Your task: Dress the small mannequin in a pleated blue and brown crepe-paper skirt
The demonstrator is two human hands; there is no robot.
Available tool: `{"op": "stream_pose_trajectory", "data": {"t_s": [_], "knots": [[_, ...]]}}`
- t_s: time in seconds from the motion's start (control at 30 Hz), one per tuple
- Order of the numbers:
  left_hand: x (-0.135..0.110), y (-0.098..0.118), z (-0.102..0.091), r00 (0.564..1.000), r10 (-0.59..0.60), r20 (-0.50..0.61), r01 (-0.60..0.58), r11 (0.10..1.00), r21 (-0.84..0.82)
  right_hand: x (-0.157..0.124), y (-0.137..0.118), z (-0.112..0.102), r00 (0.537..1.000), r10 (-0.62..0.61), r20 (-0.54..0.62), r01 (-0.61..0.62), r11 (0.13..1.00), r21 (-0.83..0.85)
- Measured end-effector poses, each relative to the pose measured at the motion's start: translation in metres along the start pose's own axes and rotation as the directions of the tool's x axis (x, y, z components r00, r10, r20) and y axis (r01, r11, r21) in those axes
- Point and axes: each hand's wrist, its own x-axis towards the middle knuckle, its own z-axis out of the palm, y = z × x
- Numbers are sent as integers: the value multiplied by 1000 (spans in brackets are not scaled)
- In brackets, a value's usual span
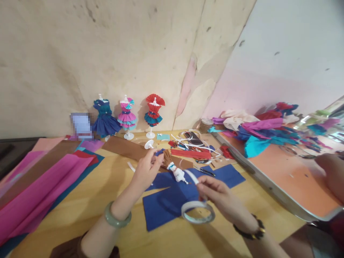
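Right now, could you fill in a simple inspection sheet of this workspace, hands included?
Surface: wooden table, blue sheets under the work.
Job's things: small mannequin, tilted over; white tape roll.
Clutter: red strip amid scraps; magenta sheets at left.
Hands: left hand holds the small mannequin near its skirt; right hand holds the white tape roll.
Cables: none certain; thin white strips lie loose.
Surroundings: three dressed figures, stained wall, another person's arm.

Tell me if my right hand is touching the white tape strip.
Touching. The head view shows the white tape strip running down into the thumb and fingertips of your right hand, with no gap.
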Motion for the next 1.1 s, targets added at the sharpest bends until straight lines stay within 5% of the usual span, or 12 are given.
{"op": "stream_pose_trajectory", "data": {"t_s": [0.1,0.2,0.3,0.4,0.6,0.7,0.93,1.1], "knots": [[9,-15,-2,999,-36,-5,36,991,127,4,-13,-45,967,-103,-234,72,988,-137],[13,-25,1,998,-53,29,47,983,180,11,-24,-94,881,-217,-420,80,944,-320],[13,-29,5,994,-61,93,41,979,200,19,-25,-135,769,-406,-494,11,781,-625],[13,-31,8,988,-70,140,38,976,216,31,-7,-160,704,-512,-493,-50,656,-753],[12,-33,12,981,-88,173,40,964,264,70,63,-165,800,-503,-328,26,574,-818],[10,-32,13,979,-93,180,39,958,285,89,88,-170,814,-471,-340,-11,572,-820],[9,-33,14,975,-97,198,26,943,331,122,105,-193,813,-405,-420,-186,502,-845],[9,-35,15,972,-106,208,23,931,364,127,108,-189,830,-375,-413,-273,373,-887]]}}
